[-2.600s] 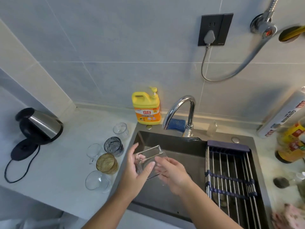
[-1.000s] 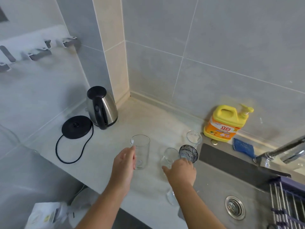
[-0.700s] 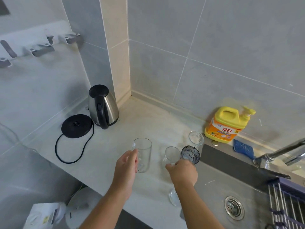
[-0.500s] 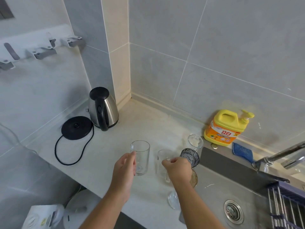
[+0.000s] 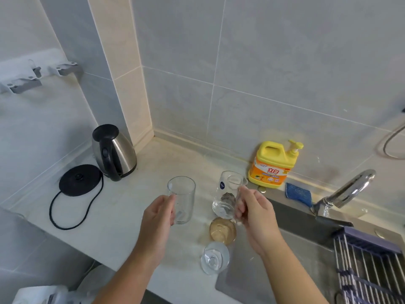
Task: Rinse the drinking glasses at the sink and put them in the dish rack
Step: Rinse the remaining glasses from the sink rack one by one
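Observation:
My left hand (image 5: 157, 218) grips a tall clear glass (image 5: 182, 200) that stands upright on the pale counter (image 5: 122, 211). My right hand (image 5: 254, 213) holds a clear glass with a small blue logo (image 5: 226, 189), raised a little above the counter beside the sink (image 5: 285, 260). Seen through it is a dark patterned glass (image 5: 228, 198). An amber glass (image 5: 222, 230) and a small clear glass (image 5: 214, 261) stand near the counter's front edge. The dish rack (image 5: 368, 270) lies across the sink at the right.
A yellow soap bottle (image 5: 271, 165) and a blue sponge (image 5: 299, 193) sit at the wall behind the sink. The chrome faucet (image 5: 350, 189) arches at the right. A steel kettle (image 5: 114, 152) and its black base (image 5: 80, 179) stand at the left.
My right hand took the logo glass from the group and raised it, uncovering the amber glass. My left hand stays on the tall glass. Earlier both hands held a glass over the sink.

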